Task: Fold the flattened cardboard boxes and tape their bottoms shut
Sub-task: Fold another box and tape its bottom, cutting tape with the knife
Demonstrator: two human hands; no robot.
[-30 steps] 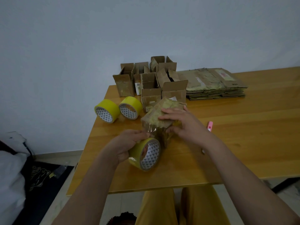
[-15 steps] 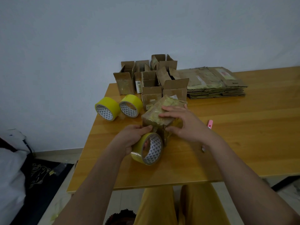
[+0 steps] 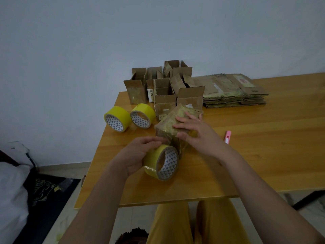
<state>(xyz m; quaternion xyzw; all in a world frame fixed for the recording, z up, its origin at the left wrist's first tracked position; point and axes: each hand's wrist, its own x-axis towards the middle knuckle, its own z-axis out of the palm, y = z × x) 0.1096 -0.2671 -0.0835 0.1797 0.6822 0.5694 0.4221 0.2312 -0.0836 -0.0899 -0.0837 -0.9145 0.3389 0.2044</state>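
Observation:
A small folded cardboard box [image 3: 168, 123] stands upside down near the table's front left, its bottom covered with yellowish tape. My right hand [image 3: 195, 132] lies flat on that bottom and grips its near edge. My left hand [image 3: 139, 154] holds a yellow tape roll [image 3: 162, 162] against the box's near side, fingertips touching the box. A stack of flattened boxes [image 3: 232, 90] lies at the back of the table.
Several folded open boxes [image 3: 165, 88] stand at the back left corner. Two more yellow tape rolls [image 3: 117, 118] [image 3: 142, 115] lie left of the box. A pink cutter [image 3: 228, 137] lies to the right. The wooden table [image 3: 263, 147] ends just before my knees.
My left hand has tilted the tape roll upward and drawn it closer against the box's near side. My right hand has shifted slightly on the box's bottom.

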